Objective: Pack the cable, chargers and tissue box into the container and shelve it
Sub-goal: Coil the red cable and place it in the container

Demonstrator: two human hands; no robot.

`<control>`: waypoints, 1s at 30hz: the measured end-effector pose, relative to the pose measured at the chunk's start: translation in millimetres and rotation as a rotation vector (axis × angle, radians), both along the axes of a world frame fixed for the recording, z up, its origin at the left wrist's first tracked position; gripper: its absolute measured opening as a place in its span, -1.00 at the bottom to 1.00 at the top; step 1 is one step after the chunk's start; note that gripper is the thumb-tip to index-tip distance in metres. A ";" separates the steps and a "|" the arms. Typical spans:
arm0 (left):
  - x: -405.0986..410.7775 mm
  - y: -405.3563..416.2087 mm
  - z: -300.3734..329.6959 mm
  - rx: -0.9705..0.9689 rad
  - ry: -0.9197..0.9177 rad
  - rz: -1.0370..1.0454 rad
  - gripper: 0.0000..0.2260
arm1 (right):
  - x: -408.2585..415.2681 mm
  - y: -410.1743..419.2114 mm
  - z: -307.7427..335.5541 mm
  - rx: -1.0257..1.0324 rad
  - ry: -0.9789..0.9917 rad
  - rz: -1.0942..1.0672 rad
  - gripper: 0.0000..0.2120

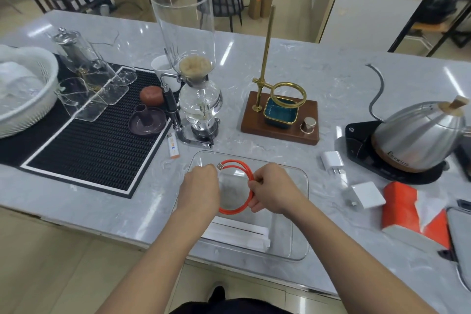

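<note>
A coiled orange cable (240,167) hangs between both hands, just above the clear plastic container (302,214) at the counter's front edge. My left hand (200,187) pinches the end with the metal USB plug. My right hand (271,190) grips the right side of the coil. Two white chargers lie on the counter right of the container: a small one (331,162) and a larger square one (365,195). An orange and white tissue box (413,214) lies further right. Flat white packets (237,233) rest in the container's near end.
A siphon coffee maker (190,66) and an orange lighter (173,146) stand just behind the container. A brass pour-over stand on a wooden base (280,116) is behind it to the right. A steel kettle (418,130) sits on a black base. Glassware on a black mat (96,140) fills the left.
</note>
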State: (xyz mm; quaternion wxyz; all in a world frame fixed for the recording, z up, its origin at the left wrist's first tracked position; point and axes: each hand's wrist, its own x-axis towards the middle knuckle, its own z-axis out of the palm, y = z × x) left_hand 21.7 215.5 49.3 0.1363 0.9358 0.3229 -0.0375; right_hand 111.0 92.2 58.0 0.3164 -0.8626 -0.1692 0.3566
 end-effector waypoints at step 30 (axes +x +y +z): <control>11.6 7.2 -4.6 0.193 0.258 -0.214 -0.69 | 7.3 30.9 -47.1 -0.190 -0.030 0.121 -0.79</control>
